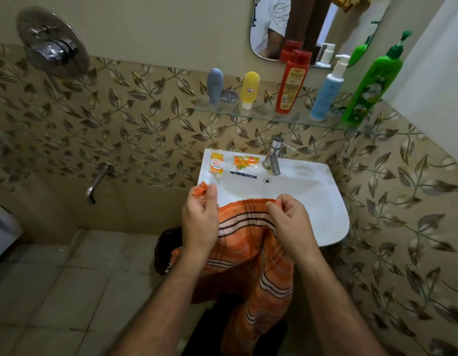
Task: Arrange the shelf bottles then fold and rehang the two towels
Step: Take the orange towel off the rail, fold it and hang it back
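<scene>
An orange striped towel (pixel 248 242) hangs in front of the white sink (pixel 325 201), held up by both hands. My left hand (pixel 201 219) pinches one fringed corner at the sink's left edge. My right hand (pixel 287 219) pinches the towel's top edge further right. On the glass shelf (pixel 274 119) stand a grey tube (pixel 214 86), a yellow tube (pixel 249 89), a red bottle (pixel 292 83), a blue-and-white pump bottle (pixel 328 91) and a green pump bottle (pixel 371 83), all upright in a row. A second towel is not clearly seen.
Two sachets (pixel 233 164) lie on the sink's back ledge beside the tap (pixel 273 156). A mirror (pixel 312 27) hangs above the shelf. A wall spout (pixel 97 181) and shower valve (pixel 51 44) are at the left. A dark object (pixel 166 250) sits low under the sink.
</scene>
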`<move>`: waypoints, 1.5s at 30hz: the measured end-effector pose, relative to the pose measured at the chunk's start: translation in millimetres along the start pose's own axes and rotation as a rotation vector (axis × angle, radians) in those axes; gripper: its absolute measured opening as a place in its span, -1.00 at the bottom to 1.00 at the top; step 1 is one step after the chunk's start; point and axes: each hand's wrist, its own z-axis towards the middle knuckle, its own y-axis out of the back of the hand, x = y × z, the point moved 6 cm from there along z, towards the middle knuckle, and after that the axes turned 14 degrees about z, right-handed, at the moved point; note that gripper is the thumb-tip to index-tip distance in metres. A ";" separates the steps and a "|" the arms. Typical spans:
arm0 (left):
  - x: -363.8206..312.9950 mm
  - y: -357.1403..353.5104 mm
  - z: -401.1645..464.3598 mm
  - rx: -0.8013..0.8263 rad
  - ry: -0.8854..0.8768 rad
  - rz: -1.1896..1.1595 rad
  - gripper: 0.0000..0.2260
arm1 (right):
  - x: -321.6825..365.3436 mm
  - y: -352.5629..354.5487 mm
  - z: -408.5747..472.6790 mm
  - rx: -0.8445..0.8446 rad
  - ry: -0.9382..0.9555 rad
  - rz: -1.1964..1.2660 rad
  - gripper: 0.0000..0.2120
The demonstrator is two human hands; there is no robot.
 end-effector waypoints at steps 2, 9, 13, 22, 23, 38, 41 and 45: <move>-6.4 -16.5 -5.5 0.237 -0.074 -0.024 -0.82 | 2.5 -8.3 -1.6 0.086 0.013 -0.044 -0.72; -15.6 -40.1 -14.9 0.811 -0.230 0.126 -0.67 | 11.6 -18.2 -10.1 0.373 0.040 -0.197 -0.72; -11.8 -39.0 -6.1 0.844 -0.224 0.282 -0.81 | 8.1 -14.2 -10.4 0.381 0.037 -0.235 -0.77; -18.3 -37.5 -2.3 0.404 -0.392 0.421 -0.91 | 11.7 -9.7 -10.7 0.289 0.026 -0.219 -0.86; -21.7 -32.8 -3.0 0.284 -0.404 0.393 -0.92 | 12.7 -8.9 -10.3 0.267 0.027 -0.212 -0.88; -36.5 -9.9 3.2 -0.214 -0.205 -0.101 -0.89 | 2.4 -20.1 -41.3 0.384 -0.181 0.159 -0.68; -35.3 -13.6 3.1 -0.224 -0.146 -0.228 -0.82 | -7.2 -31.4 -42.3 0.352 -0.221 0.141 -0.91; -44.6 -16.1 -0.9 -0.217 -0.117 -0.368 -0.75 | -10.5 -33.7 -36.4 0.198 -0.046 -0.059 -0.95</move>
